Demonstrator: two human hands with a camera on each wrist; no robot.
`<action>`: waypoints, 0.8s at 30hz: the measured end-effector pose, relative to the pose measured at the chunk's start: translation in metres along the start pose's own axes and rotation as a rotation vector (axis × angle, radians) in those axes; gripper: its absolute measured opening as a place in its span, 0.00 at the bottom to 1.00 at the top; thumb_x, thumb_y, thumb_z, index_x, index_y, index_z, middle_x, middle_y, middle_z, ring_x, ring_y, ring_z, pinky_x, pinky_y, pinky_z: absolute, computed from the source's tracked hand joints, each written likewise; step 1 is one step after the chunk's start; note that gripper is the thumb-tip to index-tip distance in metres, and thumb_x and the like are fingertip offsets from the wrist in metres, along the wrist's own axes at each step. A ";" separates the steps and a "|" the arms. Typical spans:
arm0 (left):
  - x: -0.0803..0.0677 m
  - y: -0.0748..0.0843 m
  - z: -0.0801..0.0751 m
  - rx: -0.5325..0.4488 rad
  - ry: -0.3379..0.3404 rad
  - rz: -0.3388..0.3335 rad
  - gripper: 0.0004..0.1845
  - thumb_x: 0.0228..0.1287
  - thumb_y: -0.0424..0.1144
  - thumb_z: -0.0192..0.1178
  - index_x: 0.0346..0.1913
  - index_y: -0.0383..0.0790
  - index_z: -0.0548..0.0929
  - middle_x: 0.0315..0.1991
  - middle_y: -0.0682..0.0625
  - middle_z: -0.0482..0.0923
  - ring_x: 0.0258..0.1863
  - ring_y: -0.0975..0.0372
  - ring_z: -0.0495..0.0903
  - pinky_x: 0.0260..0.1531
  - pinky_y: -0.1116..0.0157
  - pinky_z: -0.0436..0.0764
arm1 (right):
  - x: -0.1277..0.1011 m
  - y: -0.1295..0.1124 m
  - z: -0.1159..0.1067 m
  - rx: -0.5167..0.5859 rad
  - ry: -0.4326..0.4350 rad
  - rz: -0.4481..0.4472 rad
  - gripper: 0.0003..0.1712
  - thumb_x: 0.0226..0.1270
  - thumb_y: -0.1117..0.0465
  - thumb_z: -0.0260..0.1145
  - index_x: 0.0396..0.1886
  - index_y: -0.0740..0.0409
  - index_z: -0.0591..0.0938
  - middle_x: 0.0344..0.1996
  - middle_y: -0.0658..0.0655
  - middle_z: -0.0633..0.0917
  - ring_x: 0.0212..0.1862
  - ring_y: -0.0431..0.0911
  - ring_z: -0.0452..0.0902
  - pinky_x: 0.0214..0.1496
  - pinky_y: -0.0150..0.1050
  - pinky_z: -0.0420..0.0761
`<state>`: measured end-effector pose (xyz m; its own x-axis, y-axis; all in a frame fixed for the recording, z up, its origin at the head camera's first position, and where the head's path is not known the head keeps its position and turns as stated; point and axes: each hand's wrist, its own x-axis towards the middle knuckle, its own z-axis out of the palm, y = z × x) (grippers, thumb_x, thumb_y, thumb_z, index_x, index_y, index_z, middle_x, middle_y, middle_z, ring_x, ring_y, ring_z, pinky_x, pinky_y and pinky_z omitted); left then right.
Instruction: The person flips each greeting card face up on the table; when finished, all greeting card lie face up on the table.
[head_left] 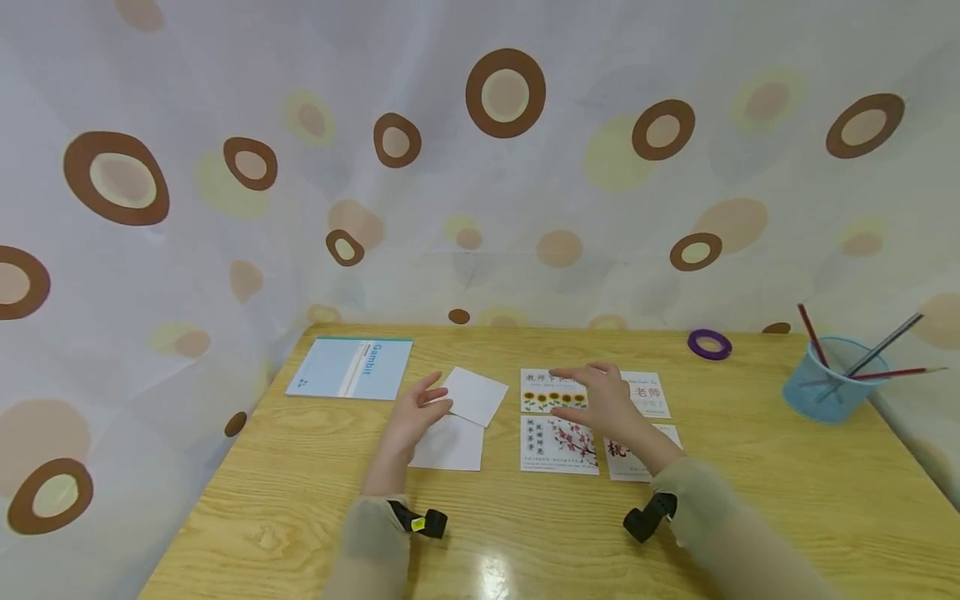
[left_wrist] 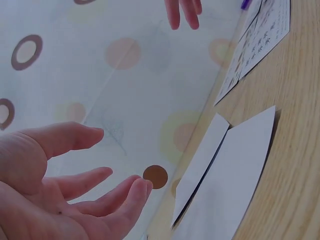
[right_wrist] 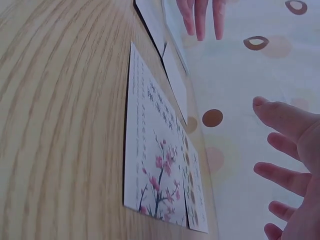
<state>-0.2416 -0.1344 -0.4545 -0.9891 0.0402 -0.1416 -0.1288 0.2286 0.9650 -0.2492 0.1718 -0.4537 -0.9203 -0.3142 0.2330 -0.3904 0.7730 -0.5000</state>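
My left hand (head_left: 414, 421) hovers palm inward beside two white cards, its fingers loosely spread and holding nothing. The upper white card (head_left: 480, 398) lies turned at an angle, overlapping the lower white card (head_left: 453, 448). Above a group of printed cards is my right hand (head_left: 606, 402), fingers apart, with nothing in its grasp. That group has a sunflower card (head_left: 536, 393), a pink blossom card (head_left: 557, 450) below it, and two cards with red lettering at right, one upper (head_left: 652, 396) and one lower (head_left: 626, 462), both partly hidden by the right hand and forearm.
A light blue notebook (head_left: 330, 367) lies at the back left of the wooden table (head_left: 510, 521). Toward the back right sits a purple tape roll (head_left: 695, 335), with a blue pencil cup (head_left: 817, 392) holding several pencils farther right. A patterned curtain (head_left: 555, 183) hangs behind.
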 end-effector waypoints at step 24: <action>0.012 -0.006 -0.015 0.063 -0.005 -0.045 0.34 0.68 0.35 0.59 0.75 0.36 0.62 0.72 0.29 0.59 0.72 0.39 0.59 0.69 0.41 0.63 | 0.040 -0.045 0.052 -0.024 -0.196 0.037 0.39 0.57 0.46 0.76 0.69 0.45 0.74 0.69 0.61 0.72 0.74 0.67 0.51 0.66 0.78 0.52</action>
<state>-0.2540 -0.1500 -0.4585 -0.9821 0.0329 -0.1856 -0.1682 0.2910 0.9418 -0.2695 0.0961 -0.4649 -0.9217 -0.3851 0.0466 -0.3580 0.7982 -0.4845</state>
